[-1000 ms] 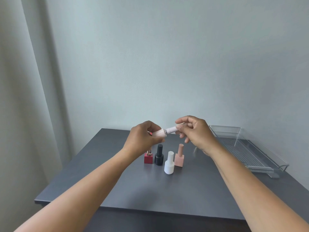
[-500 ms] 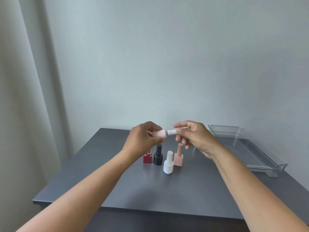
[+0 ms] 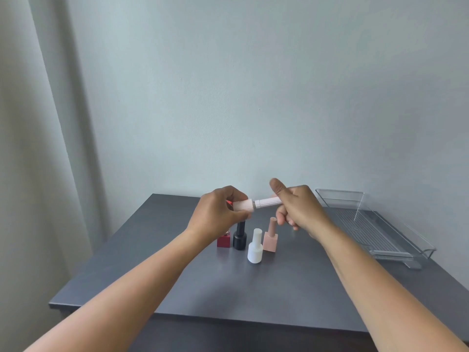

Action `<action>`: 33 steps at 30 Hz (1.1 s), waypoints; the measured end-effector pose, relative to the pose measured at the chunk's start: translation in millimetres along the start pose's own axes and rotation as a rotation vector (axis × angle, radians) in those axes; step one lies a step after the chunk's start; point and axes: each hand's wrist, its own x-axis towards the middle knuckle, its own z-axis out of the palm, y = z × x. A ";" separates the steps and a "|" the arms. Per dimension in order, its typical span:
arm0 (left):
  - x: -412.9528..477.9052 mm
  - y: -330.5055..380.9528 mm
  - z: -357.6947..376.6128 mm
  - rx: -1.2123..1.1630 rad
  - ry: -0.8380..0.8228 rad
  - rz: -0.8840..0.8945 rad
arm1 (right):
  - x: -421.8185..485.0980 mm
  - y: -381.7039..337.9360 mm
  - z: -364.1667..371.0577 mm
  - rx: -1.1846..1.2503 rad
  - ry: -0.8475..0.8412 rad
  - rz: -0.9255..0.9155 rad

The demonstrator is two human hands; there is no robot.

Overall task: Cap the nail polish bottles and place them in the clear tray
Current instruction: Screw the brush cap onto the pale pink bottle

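- Head view: the left hand (image 3: 218,212) is closed around a pale pink bottle (image 3: 243,206) lying sideways in the air, and the right hand (image 3: 298,207) pinches its ribbed white cap (image 3: 267,202), thumb raised.
- Both are held above the table (image 3: 253,295), over four standing bottles: red (image 3: 223,241), black (image 3: 239,236), white (image 3: 255,247) and peach (image 3: 270,236).
- The clear tray (image 3: 375,229) sits well apart at the right, with nothing visible in it.
- Risk: with the bottle sideways, a cross-threaded or loose cap could leak polish.
- Risk: a lowered wrist could topple the narrow bottles underneath.
- Hidden: the left palm covers most of the bottle; something red shows behind the fingers, unidentifiable.
- Whether the cap is fully seated is unclear, as is the red bottle's top.
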 end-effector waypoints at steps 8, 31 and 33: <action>1.3 -2.3 4.5 0.005 0.006 0.006 | -1.4 5.3 -1.6 0.072 -0.202 0.026; 3.6 -4.8 0.4 -0.007 0.009 -0.010 | 6.1 8.5 -4.1 0.100 -0.061 0.046; 3.2 -4.5 -0.9 -0.012 0.008 -0.014 | 6.3 7.5 -4.8 0.088 -0.069 0.044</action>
